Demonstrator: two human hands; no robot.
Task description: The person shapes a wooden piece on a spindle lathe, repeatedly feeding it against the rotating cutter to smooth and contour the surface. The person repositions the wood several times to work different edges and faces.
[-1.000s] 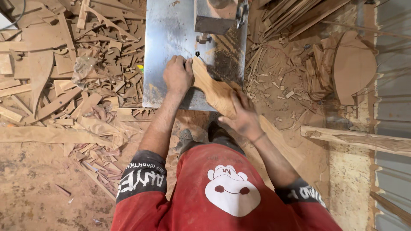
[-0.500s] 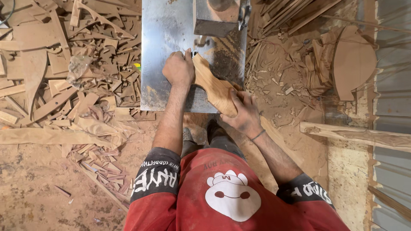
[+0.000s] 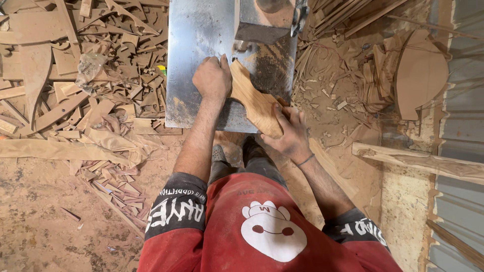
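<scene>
The person is standing at a metal saw table [image 3: 196, 60] and is feeding a curved wooden workpiece [image 3: 254, 100] across it. The workpiece is lying flat on the table, its far end pointing toward the saw housing [image 3: 262, 22] and its near end overhanging the table's front edge.

The left hand [image 3: 212, 78] is pressing down beside and against the workpiece's left edge, fingers curled and close together, apparently to keep the wood flat and steady near the cutting point. The right hand [image 3: 290, 133] is gripping the near end, fingers wrapped over the top face and closed on the wood, a hold that appears suited to pushing and steering the piece.

Sawdust [image 3: 267, 65] is covering the table's right portion. Wood offcuts [image 3: 75, 75] are lying heaped on the floor to the left. A rounded board [image 3: 421, 75] is resting on the floor at right, well apart from the table.
</scene>
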